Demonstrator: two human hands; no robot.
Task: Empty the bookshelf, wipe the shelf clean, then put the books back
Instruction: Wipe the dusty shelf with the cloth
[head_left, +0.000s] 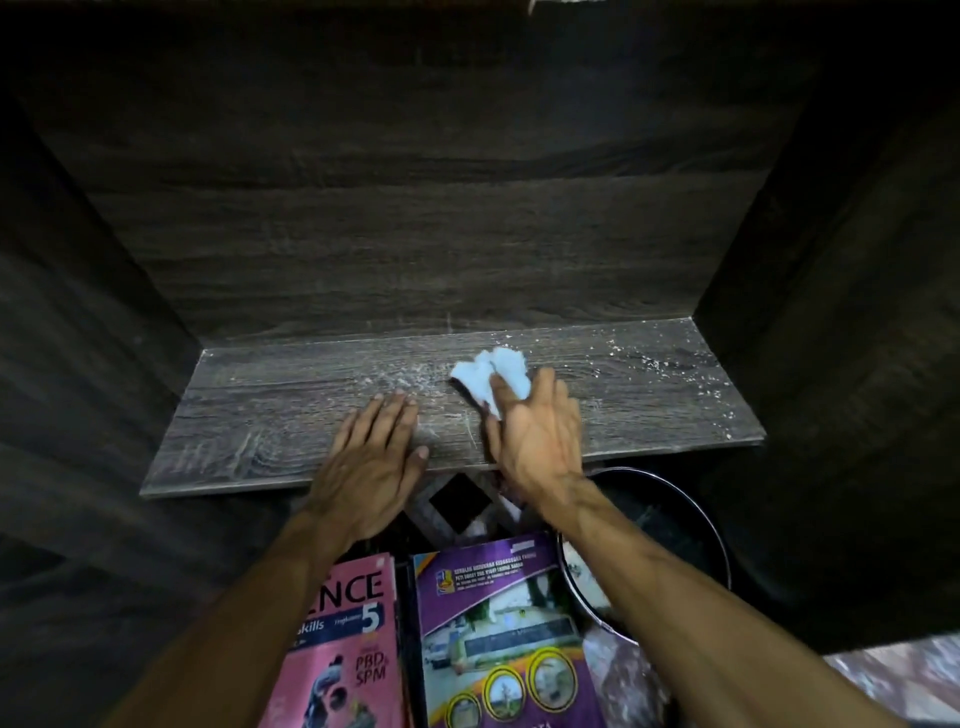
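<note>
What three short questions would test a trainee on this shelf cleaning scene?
1. True or false: books stand on the shelf.
2. Which hand holds the cloth? A. left hand B. right hand C. both hands
3. Fill in: the white specks lie mostly at the shelf's ___ end.
Key: 1 false, the pink book and the purple book lie below the shelf. 2 B. 3 right.
</note>
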